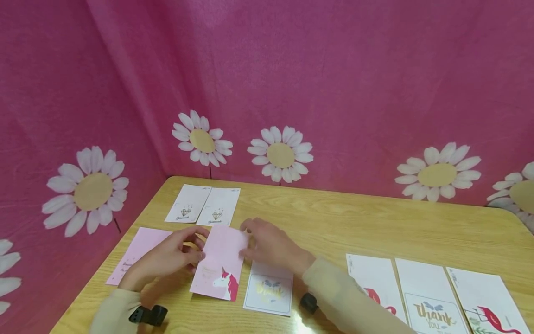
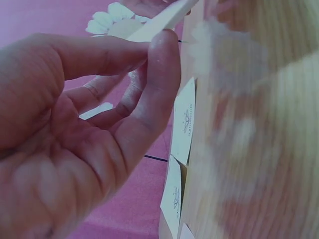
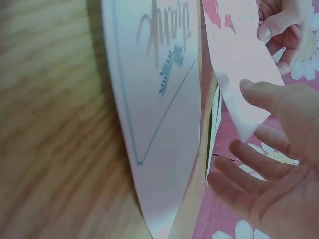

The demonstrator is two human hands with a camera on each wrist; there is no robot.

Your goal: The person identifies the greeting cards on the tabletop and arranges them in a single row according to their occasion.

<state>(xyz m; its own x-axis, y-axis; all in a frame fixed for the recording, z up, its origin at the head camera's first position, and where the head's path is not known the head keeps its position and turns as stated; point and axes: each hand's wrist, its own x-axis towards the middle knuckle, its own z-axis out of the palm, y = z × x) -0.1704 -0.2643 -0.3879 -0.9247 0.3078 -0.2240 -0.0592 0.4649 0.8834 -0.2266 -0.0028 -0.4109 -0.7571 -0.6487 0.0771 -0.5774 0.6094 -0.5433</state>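
Observation:
A pink card with a white-and-red unicorn (image 1: 221,260) is held up over the table between both hands. My left hand (image 1: 168,255) pinches its left edge; in the left wrist view the thumb and forefinger (image 2: 162,74) meet at the card's rim. From the other side my right hand (image 1: 273,246) grips the upper right edge. The right wrist view has that thumb (image 3: 261,94) on the card's face, with the other fingers spread below. A white thank-you card (image 1: 267,297) lies under the right hand. Another pink card (image 1: 143,246) is partly hidden by the left forearm.
Two white cards with diamond prints (image 1: 187,204) lie side by side at the table's back left. Three more cards form a row at the right: a flamingo card (image 1: 371,278), a thank-you card (image 1: 429,297) and another flamingo card (image 1: 486,301). A pink flowered curtain (image 1: 333,93) hangs behind the wooden table (image 1: 333,218).

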